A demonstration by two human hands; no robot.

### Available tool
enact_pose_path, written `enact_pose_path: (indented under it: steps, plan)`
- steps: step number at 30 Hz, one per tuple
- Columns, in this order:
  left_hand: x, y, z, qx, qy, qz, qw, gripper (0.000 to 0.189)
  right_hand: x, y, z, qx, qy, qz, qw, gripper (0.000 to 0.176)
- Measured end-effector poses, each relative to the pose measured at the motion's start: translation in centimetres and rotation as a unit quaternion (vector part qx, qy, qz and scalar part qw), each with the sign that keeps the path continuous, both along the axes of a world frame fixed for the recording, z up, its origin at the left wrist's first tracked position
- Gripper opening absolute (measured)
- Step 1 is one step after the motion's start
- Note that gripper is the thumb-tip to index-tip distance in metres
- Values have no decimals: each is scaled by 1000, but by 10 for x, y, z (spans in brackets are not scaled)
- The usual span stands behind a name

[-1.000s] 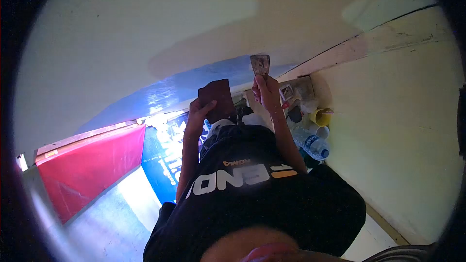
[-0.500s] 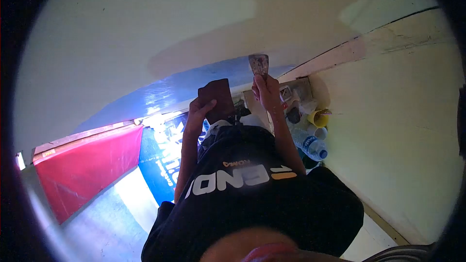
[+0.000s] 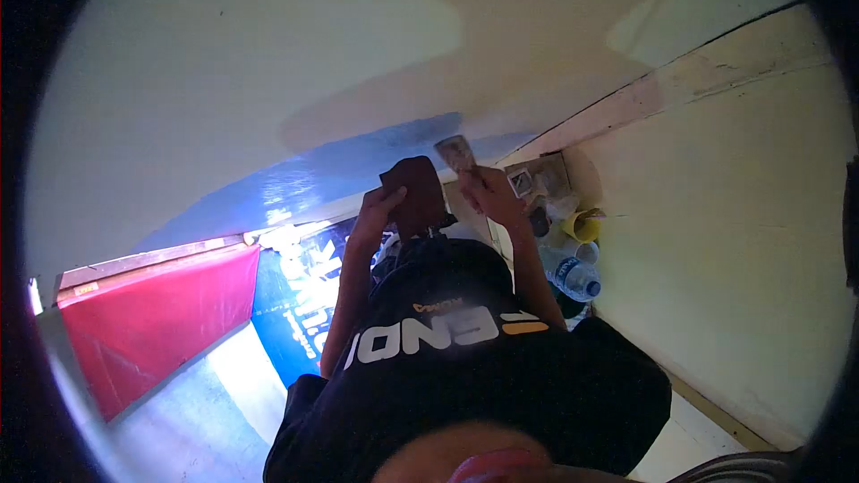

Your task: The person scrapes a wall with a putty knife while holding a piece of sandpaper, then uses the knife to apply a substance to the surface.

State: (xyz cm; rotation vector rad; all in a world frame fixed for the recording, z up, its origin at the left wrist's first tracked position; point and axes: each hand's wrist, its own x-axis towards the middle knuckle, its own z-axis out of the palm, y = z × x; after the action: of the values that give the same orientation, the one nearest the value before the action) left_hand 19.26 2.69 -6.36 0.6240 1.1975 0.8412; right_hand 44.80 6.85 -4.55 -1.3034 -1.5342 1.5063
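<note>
My left hand is closed on a dark brown sheet, with the thumb lying on its face. My right hand grips a putty knife by its handle. The knife's wide, stained blade points up and tilts to the left, close to the sheet's upper right corner. In front of both hands is a pale wall with a blue painted band along its lower part.
To the right, a clear plastic bottle, a yellow cup and other small items stand beside a side wall. A red panel and a blue printed banner are at the lower left.
The putty knife has come down and left, tilting toward the brown sheet. My left hand and the sheet have shifted slightly right and down.
</note>
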Motion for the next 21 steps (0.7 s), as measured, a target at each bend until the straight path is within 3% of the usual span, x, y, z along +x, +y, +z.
enact_pose_path:
  steps: [2,5,9,10,13,14,16,19,21]
  plan:
    - [8,3,-3,30,-14,18,999,32,6,-10,12,53,-74,69,993,33]
    - [13,13,10,95,51,-7,994,29,22,-16,17,-81,-221,152,960,37]
    - [24,12,40,186,116,-1,976,29,43,-28,-14,35,-330,142,933,43]
    - [19,18,28,218,290,-89,928,30,38,-32,13,6,-360,137,923,44]
    - [31,13,16,247,165,-128,946,33,32,-31,7,-54,-255,163,951,46]
    - [32,13,19,201,169,-149,953,33,33,-33,7,-36,-295,158,942,47]
    - [32,17,29,236,267,-145,923,31,33,-30,14,2,-376,148,915,50]
    - [23,24,14,273,351,-146,884,30,32,-20,-10,-36,-399,118,909,57]
    - [21,21,4,292,377,-162,864,30,35,-19,10,-65,-341,189,919,57]
